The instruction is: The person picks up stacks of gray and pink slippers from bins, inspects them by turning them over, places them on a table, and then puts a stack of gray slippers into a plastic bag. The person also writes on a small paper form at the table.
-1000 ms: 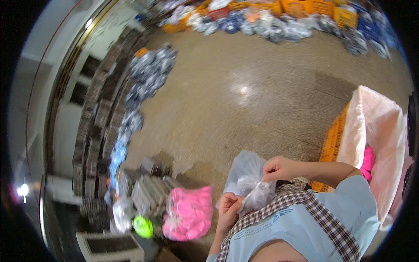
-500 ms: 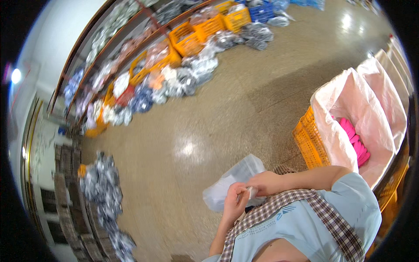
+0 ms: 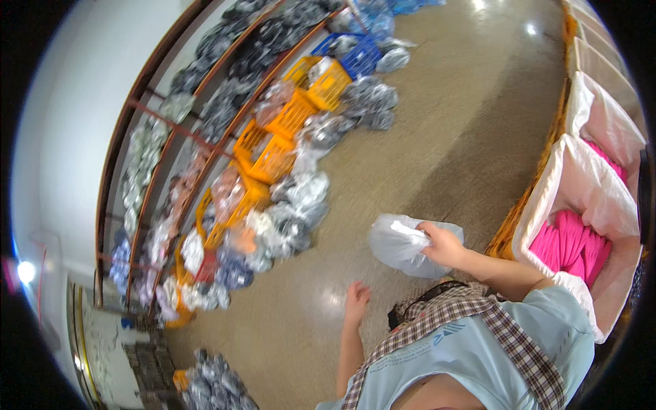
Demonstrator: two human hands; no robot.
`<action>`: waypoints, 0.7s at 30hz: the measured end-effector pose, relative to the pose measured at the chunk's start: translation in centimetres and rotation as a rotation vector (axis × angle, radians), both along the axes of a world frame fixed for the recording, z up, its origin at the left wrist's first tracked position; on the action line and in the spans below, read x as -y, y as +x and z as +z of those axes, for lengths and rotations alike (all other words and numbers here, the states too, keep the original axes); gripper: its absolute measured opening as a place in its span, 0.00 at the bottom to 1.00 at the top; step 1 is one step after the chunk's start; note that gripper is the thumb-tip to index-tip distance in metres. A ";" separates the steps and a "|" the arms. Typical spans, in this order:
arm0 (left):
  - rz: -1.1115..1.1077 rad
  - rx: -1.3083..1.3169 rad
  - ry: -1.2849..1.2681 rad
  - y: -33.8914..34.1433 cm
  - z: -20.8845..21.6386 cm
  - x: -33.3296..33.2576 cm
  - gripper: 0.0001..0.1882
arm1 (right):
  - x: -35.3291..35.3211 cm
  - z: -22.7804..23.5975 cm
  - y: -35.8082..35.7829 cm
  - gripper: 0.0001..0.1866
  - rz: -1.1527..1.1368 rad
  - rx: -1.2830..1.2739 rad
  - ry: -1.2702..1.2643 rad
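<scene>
My right hand [image 3: 443, 246] is closed round the bunched top of a translucent whitish plastic bag [image 3: 400, 254]. The bag hangs in front of me over the floor, puffed out below and around my fist; no contents can be made out in it. Lower and to the left, my left hand [image 3: 357, 302] is apart from the bag, with nothing in it and its fingers loosely apart.
Cloth-lined crates [image 3: 572, 198] line the right, with bright pink rope-like coils [image 3: 574, 247] inside. At left, metal shelving [image 3: 229, 147] holds bagged goods; orange crates [image 3: 266, 158], a blue crate [image 3: 361, 56] and bagged bundles [image 3: 301, 205] stand along its foot. More bundles [image 3: 215, 383] lie lower left.
My left hand has let go of the bag and moved away from it. My right hand has carried the bag forward and rightward. The view has turned right, bringing the crates with pink coils closer.
</scene>
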State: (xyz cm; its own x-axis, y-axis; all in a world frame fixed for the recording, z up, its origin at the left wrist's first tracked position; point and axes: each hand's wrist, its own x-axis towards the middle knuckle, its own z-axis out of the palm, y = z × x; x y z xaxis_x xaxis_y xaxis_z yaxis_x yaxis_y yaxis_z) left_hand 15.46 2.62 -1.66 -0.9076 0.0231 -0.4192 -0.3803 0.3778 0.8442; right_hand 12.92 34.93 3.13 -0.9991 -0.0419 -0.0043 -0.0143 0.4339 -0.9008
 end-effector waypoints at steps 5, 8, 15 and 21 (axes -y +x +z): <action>0.386 0.428 0.224 -9.9 -11.7 6.7 0.20 | -8.9 -5.4 -12.0 0.30 -0.365 0.112 -0.020; 0.102 0.246 -0.002 -17.1 -17.6 10.6 0.17 | -13.4 -9.4 -18.0 0.31 -0.578 0.269 -0.063; 0.369 0.572 0.192 -45.7 -21.5 6.4 0.08 | -23.1 -10.3 -30.7 0.32 -0.866 0.488 0.173; -0.170 0.211 -0.161 -73.5 -18.8 -14.2 0.12 | -35.7 -14.7 -35.8 0.27 -1.184 0.445 0.071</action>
